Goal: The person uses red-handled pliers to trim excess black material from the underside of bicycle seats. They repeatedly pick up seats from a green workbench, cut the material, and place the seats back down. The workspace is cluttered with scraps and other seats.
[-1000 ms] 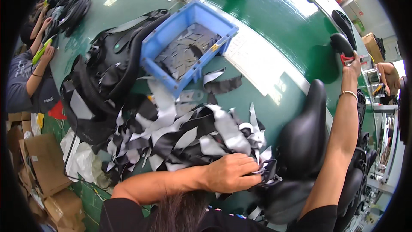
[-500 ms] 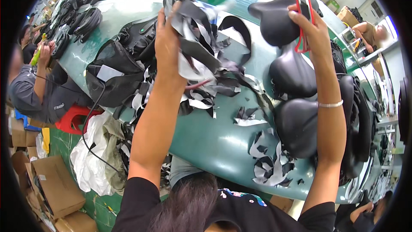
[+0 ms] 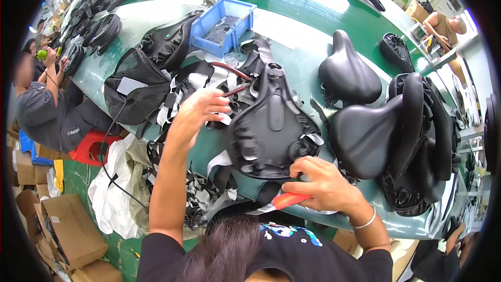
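Note:
A black bicycle saddle (image 3: 263,136) lies underside up in front of me, its nose pointing away. Wrinkled black cover material is folded over its rim, with pale bits near the right side. Beside its left edge, my left hand (image 3: 201,112) is open, fingers stretched and holding nothing. My right hand (image 3: 326,183) is closed around red-handled scissors (image 3: 291,200), the metal blade pointing left past the saddle's wide rear end. Fingers of that hand reach the saddle's rear right edge. Black and grey offcut strips (image 3: 214,81) lie heaped beyond my left hand.
A blue bin (image 3: 222,28) with dark pieces stands behind the heap. Black saddles (image 3: 365,136) crowd the right side of the green table. A black mesh bag (image 3: 138,86) lies at left. A co-worker (image 3: 44,109) sits at the far left, near a red stool (image 3: 99,149).
My left hand has lowered and no longer holds the strips. The right hand came down with the scissors, now pointing left. An upturned saddle now lies between my hands.

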Demonstrator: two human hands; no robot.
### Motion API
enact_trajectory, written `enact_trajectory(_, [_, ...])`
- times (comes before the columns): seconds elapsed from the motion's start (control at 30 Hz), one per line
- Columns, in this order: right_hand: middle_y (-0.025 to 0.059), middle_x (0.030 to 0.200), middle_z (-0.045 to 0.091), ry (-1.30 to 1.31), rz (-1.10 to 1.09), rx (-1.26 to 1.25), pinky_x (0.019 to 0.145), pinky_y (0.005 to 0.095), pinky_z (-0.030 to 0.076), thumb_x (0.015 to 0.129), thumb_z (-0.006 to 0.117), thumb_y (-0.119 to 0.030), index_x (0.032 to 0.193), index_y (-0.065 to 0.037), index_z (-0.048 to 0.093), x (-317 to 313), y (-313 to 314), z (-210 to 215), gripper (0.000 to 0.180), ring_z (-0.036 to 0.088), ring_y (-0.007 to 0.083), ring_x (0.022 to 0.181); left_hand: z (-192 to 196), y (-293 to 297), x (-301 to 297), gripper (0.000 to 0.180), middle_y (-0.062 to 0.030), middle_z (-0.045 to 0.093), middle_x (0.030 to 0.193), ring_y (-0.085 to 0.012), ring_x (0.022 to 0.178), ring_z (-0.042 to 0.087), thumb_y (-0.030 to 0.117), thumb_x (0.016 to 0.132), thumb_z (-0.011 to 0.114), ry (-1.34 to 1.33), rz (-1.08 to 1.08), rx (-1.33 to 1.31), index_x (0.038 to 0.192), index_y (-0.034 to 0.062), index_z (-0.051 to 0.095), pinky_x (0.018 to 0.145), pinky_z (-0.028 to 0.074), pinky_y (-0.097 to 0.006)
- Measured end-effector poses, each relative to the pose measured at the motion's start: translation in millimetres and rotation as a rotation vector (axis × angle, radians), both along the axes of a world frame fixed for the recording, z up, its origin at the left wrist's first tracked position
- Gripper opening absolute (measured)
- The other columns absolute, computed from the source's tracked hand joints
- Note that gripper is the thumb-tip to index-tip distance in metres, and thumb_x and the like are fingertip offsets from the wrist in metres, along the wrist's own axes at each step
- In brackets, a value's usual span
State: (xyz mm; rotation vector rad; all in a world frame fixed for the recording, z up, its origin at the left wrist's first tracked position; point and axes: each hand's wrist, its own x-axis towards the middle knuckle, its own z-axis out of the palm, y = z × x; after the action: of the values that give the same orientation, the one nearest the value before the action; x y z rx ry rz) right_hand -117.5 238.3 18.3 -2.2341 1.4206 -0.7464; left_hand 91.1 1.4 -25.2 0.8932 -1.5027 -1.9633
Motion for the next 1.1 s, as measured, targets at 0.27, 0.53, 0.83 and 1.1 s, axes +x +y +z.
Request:
enact_trajectory(0.27, [0.0052,0.085,0.054,-0.660,-0.987,0.065,0.054,0.0238,0.044,0.095,0.057,-0.025,0.124,0.000,0.050,6.9,22.2,-55.3,0.039,0.050,0.0080,0.058,-17.7,-2.1,-79.6,0.065,-0.0070,0.060,0.100,-0.0120,0.088,0.058,0.038,0.079,0.072,-0.250,-0.336,0.022,0.124,-0.0034,0.050,0.077,0.048,-0.026])
enact_trajectory(0.53, [0.0105,0.086,0.060,0.241,-0.431,-0.075,0.058,0.0364,0.050,0.080,0.065,-0.009,0.131,-0.012,0.051,-41.0,15.8,-14.9,0.054,0.061,0.0259,0.066,17.3,-5.8,-84.9,0.036,-0.0049,0.060,0.086,-0.0119,0.072,0.056,0.021,0.076,0.063,-0.205,-0.421,0.094,0.104,-0.0008,0.057,0.065,0.048,-0.026])
enact_trajectory(0.83, [0.0138,0.071,0.053,0.355,-0.679,0.238,0.045,0.0432,0.044,0.083,0.063,-0.012,0.138,-0.012,0.042,15.0,54.1,-30.2,0.058,0.056,0.0301,0.053,27.7,13.1,-64.9,0.033,-0.0011,0.056,0.082,-0.0081,0.067,0.053,0.019,0.077,0.060,-0.160,-0.254,0.057,0.102,-0.0008,0.056,0.060,0.046,-0.023])
enact_trajectory(1.1, [0.0134,0.100,0.064,-0.360,-0.776,0.164,0.062,0.0276,0.050,0.088,0.058,-0.005,0.139,-0.003,0.037,25.1,48.2,-37.0,0.055,0.059,0.0146,0.068,-16.2,56.5,2.5,0.047,-0.0089,0.058,0.095,-0.0200,0.085,0.057,0.023,0.073,0.078,-0.527,0.534,-0.828,0.108,0.0007,0.055,0.077,0.046,-0.031])
